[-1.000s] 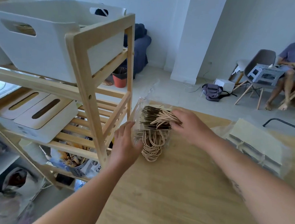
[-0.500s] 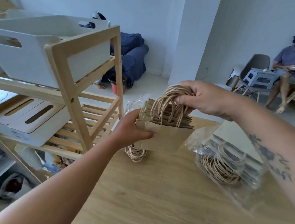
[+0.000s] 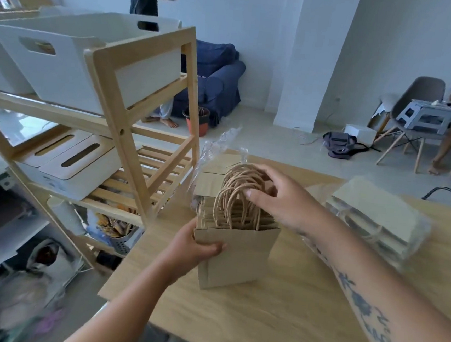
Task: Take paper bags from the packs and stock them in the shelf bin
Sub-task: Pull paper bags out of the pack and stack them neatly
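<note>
White walls (image 3: 259,23), blue armchair (image 3: 215,82), grey chair (image 3: 416,100)

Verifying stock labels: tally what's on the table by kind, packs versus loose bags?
opened pack: 1
wrapped pack: 1
loose bag bundle: 1
Total: 3

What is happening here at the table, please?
A person is handling a stack of paper bags that stands upright on the wooden table. The left hand grips the stack's left edge near the top, and the right hand curls over the twine handles. Loose plastic wrap stands behind the stack. Another pack, wrapped in plastic, lies further right. The white bin sits on top of the wooden shelf to the left.
</note>
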Demonstrator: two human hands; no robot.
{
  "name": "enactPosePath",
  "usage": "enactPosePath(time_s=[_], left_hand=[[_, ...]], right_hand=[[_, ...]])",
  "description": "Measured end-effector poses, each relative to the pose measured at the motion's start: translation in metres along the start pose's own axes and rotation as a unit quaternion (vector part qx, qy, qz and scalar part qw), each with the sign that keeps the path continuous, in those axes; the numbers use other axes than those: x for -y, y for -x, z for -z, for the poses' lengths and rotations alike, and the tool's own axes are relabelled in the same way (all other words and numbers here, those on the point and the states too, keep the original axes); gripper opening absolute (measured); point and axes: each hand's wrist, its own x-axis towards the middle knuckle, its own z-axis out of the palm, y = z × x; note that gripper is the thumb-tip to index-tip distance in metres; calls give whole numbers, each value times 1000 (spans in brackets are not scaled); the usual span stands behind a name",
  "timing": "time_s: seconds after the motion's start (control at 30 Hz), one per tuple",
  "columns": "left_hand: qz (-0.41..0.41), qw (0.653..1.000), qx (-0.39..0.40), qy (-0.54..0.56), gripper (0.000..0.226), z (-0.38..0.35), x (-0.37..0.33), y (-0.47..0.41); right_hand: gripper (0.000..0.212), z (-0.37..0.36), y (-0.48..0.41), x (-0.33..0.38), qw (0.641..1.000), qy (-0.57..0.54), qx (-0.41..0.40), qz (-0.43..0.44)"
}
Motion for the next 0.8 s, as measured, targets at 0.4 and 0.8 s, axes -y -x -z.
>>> enactPosePath(time_s=[0.4,0.8], left_hand=[[1,1000,-7,-19,53,-6,21,17],[-154,970,-98,-159,89,-18,18,22]], right_hand=[[106,-70,40,-105,964,-241,13,-107],[65,-89,41,-105,962,-255,-70,-66]])
